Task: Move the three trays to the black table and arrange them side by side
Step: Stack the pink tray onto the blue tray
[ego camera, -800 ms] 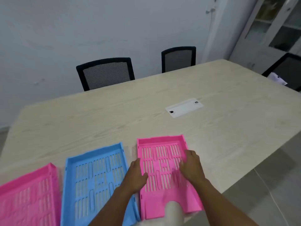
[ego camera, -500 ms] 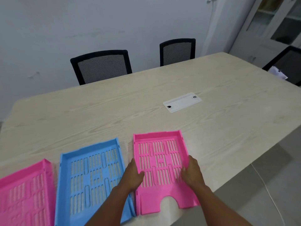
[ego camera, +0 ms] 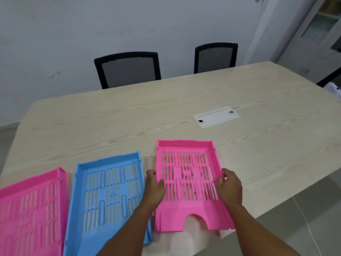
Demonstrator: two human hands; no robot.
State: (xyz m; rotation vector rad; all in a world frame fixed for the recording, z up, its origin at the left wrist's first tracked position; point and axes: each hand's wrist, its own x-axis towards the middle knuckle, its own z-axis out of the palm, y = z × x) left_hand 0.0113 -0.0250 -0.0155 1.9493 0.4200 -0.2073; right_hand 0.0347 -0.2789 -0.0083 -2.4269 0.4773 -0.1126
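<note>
Three slotted plastic trays lie along the near edge of a light wooden table [ego camera: 166, 111]. The right pink tray [ego camera: 186, 163] has a notched front end that sticks out past the table edge. My left hand [ego camera: 156, 189] grips its left wall and my right hand [ego camera: 230, 187] grips its right wall. A blue tray [ego camera: 108, 193] lies to its left, almost touching my left wrist. A second pink tray [ego camera: 31, 213] sits at the far left, partly cut off by the frame. No black table is in view.
A white cable cover plate [ego camera: 216, 116] is set into the table beyond the trays. Two black mesh chairs [ego camera: 129, 69] [ego camera: 215, 57] stand at the far side against a grey wall. Grey floor tiles show at the lower right, a cabinet at the upper right.
Both hands slid from the pink tray's floor out to its side walls and closed on them. The view has shifted, so the trays sit further right in the frame.
</note>
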